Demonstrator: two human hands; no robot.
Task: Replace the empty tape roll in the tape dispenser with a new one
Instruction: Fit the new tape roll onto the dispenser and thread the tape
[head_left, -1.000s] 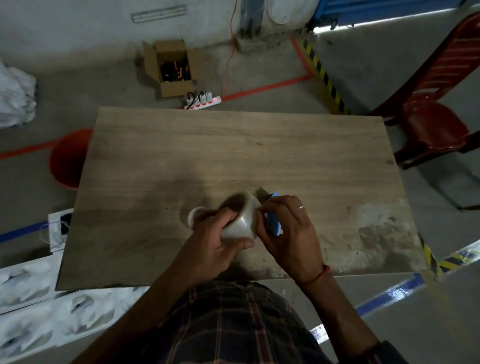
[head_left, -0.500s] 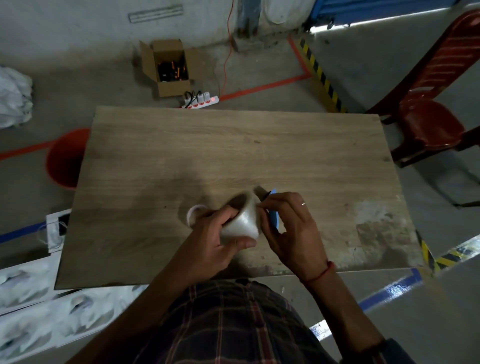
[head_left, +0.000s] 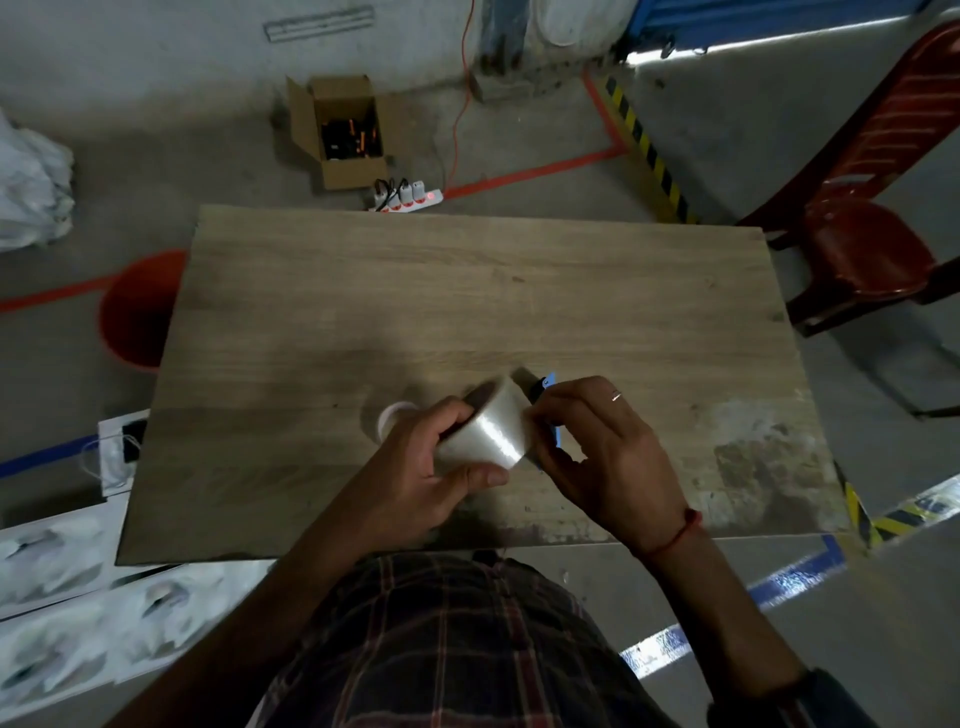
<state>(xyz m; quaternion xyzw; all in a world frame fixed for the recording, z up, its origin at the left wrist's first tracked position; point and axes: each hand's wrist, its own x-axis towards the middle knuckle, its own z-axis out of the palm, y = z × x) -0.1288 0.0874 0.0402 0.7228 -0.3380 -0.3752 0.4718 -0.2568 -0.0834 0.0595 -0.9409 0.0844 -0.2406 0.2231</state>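
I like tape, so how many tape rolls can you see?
2. A full clear tape roll is gripped in the left hand; a small empty tape roll lies on the table behind it, partly hidden.

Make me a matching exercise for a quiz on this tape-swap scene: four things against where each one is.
Things:
1. new tape roll
2. blue tape dispenser
3. empty tape core
4. power strip

Places:
A. on the floor beyond the table
B. gripped in the left hand
C. on the table, behind the left hand
D. under the right hand

Pairs: 1-B, 2-D, 3-C, 4-A
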